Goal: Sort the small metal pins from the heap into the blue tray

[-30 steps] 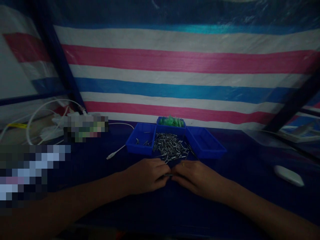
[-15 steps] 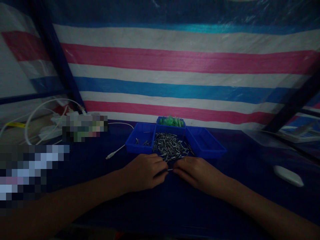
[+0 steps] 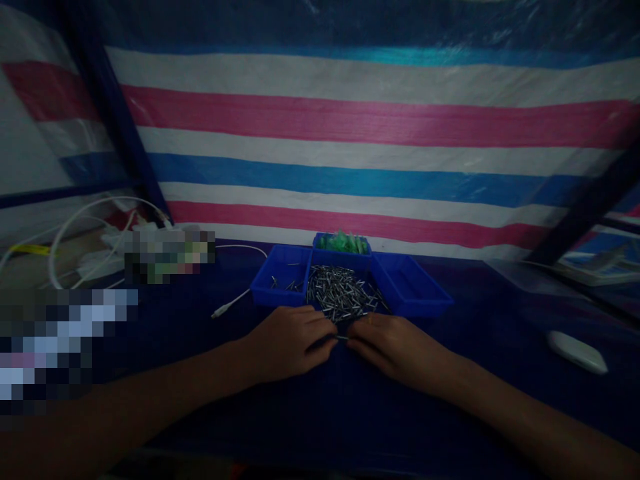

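Between my fingertips lies a thin metal pin [image 3: 342,338], pinched at its left end by my left hand [image 3: 300,340] and at its right end by my right hand [image 3: 385,341]. Both hands are closed just above the dark blue table [image 3: 330,407]. Right behind my fingers a pile of similar metal pins [image 3: 343,291] spreads between the blue bins. The left blue bin [image 3: 280,293] has a few pins in it. A right blue bin [image 3: 415,303] stands on the other side. Too dim and small to tell is the exact kind of pin.
Behind the pile a blue bin holds green plastic pieces [image 3: 343,242]. A white cable [image 3: 230,305] with a plug lies left of the bins. On the right is a white rounded object [image 3: 577,352]. A striped sheet [image 3: 370,123] hangs behind the table.
Very little differs: the hands shift slightly and the pin between them tilts a touch. The pile and bins stay in place.
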A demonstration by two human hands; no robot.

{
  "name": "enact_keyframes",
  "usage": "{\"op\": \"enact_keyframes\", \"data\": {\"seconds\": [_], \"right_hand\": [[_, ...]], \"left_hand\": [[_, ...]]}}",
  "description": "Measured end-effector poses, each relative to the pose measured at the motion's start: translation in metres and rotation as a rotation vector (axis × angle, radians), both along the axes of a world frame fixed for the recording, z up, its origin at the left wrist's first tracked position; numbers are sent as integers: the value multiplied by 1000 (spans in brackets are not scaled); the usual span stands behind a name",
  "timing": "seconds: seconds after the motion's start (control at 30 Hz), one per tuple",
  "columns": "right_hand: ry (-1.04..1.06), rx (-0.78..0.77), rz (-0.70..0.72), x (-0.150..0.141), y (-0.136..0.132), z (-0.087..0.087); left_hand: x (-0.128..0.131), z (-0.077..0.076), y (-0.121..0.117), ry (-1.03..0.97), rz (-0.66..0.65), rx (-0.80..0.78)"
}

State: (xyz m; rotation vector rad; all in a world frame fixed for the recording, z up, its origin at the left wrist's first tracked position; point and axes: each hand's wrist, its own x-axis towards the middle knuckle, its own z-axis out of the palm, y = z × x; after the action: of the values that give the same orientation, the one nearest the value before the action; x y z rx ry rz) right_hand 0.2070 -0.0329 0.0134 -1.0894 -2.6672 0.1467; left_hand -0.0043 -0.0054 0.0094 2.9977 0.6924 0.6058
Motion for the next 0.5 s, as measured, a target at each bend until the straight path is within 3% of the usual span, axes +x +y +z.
{"op": "enact_keyframes", "data": {"seconds": [0.3,0.5], "right_hand": [[19,-49,27,-2,-3,1],[16,-35,17,-1,-1,0]], "left_hand": [[2,-1,-3,-114,-150,-93],[1,0,-3,-139,-90,-39]]}}
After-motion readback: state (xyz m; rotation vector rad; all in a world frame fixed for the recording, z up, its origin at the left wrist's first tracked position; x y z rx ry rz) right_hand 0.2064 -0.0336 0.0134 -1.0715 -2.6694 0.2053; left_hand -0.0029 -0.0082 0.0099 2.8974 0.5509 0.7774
